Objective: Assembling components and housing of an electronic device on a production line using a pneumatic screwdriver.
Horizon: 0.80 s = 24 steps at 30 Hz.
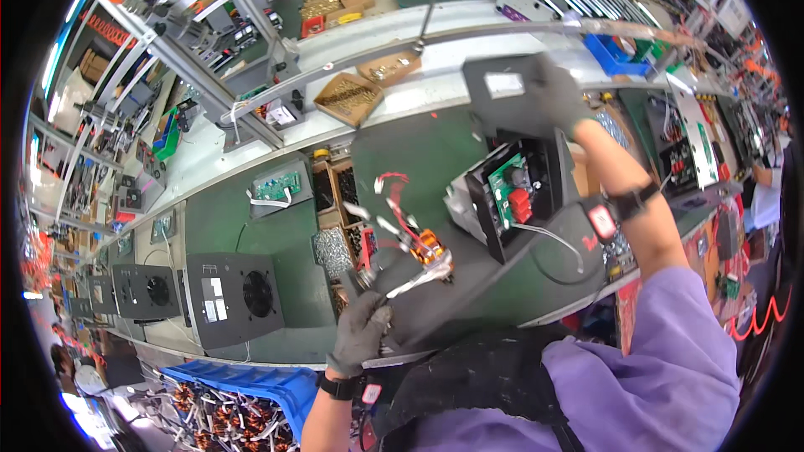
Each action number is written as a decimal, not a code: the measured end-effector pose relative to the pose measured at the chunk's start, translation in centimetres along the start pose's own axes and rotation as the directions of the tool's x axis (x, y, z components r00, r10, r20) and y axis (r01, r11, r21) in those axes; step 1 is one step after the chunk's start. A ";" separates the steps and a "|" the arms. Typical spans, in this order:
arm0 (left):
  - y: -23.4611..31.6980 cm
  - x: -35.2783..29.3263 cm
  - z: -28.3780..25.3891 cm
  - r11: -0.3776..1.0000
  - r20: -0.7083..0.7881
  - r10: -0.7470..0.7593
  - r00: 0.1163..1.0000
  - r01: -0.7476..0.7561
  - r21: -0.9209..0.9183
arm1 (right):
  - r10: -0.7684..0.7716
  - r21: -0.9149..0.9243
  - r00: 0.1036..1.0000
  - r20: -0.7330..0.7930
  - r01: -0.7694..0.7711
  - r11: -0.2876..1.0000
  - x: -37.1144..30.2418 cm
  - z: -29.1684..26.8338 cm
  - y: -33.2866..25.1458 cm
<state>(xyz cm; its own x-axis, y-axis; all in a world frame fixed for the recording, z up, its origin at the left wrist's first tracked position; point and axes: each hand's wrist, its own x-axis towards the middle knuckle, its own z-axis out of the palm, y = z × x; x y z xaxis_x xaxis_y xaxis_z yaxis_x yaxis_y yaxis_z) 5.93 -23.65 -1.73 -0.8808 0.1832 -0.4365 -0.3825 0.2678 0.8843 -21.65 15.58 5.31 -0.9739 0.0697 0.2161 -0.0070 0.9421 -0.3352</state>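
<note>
My right hand (pixel 555 99), in a grey glove and smeared by motion, holds a flat black panel (pixel 477 88) with a white label by its right side. The panel is raised above the far side of an open black metal housing (pixel 494 238). Inside the housing is a green circuit board (pixel 502 184) with red blocks; a white cable hangs out. Left of it, a copper-wound coil (pixel 429 247) with white-sleeved leads lies on the dark mat. Close to the bench's front edge, my gloved left hand (pixel 360 333) is closed; what it holds, if anything, I cannot make out.
Divided bins of screws (pixel 333 251) stand left of the coil. Further left are a circuit board on a grey plate (pixel 276 188) and black fan housings (pixel 230 297). A blue crate of coils (pixel 293 385) sits below the front edge. Cardboard trays (pixel 347 99) lie beyond.
</note>
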 end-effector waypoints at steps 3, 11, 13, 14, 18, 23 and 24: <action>-1.7 2.0 0.9 0.842 -0.075 0.372 0.925 -0.303 0.446 | 0.119 0.568 0.964 -0.238 0.038 0.822 -11.2 -2.2 6.0; -11.1 5.5 4.2 0.645 0.203 0.277 0.939 -0.338 0.685 | 0.484 0.608 0.836 -0.259 -0.248 0.754 -39.1 3.5 14.4; -12.4 5.4 5.3 0.522 0.237 0.405 0.883 -0.436 0.733 | 0.695 0.716 0.717 0.054 -0.513 0.474 -43.2 5.5 16.3; -12.8 5.6 5.9 0.382 0.279 0.458 0.844 -0.471 0.795 | 0.736 0.729 0.675 0.042 -0.525 0.440 -44.3 6.9 17.3; -11.8 8.9 8.3 0.353 0.182 0.059 0.982 -0.191 0.916 | 0.654 0.394 0.734 -0.183 -0.555 0.733 -45.5 10.0 21.9; -7.4 16.4 11.9 0.372 0.214 0.532 0.819 -0.453 0.810 | 0.814 0.652 0.565 -0.134 -0.569 0.502 -40.2 11.4 28.3; -6.8 16.6 12.5 0.393 0.206 0.538 0.818 -0.459 0.797 | 0.769 0.552 0.627 -0.123 -0.601 0.578 -39.6 10.7 29.3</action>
<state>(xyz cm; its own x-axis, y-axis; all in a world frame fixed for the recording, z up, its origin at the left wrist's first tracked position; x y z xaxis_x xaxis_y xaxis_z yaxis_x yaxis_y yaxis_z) -2.64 -10.61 -17.10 -0.8686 0.4883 0.0847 0.4761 0.7748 0.4159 14.28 36.91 -22.92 -0.5884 0.8085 -0.0096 0.4556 0.3217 -0.8300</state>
